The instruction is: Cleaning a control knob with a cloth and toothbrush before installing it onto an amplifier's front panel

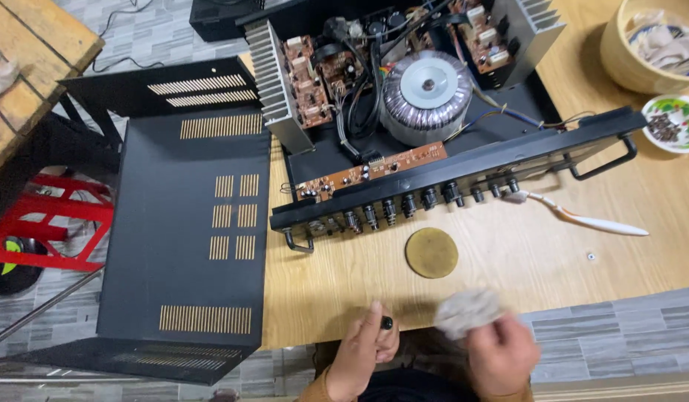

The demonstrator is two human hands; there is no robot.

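Note:
My left hand [363, 350] pinches a small black knob [387, 323] between thumb and fingers at the table's near edge. My right hand [501, 353], blurred, grips a crumpled grey-white cloth [467, 310] just to the right of the knob. In front of both hands lies an opened black amplifier [434, 97] with its front panel [463, 179] facing me, a row of bare control shafts along it. A round brass-coloured disc [431, 252] rests on the wooden table [523, 253] between the panel and my hands.
The amplifier's black vented cover [188, 238] lies to the left, overhanging the table. A small white brush [582, 219] lies right of the panel. A tan bowl with cloth [653, 45] and a small patterned dish [673, 123] sit at the far right. A red stool [47, 223] stands at left.

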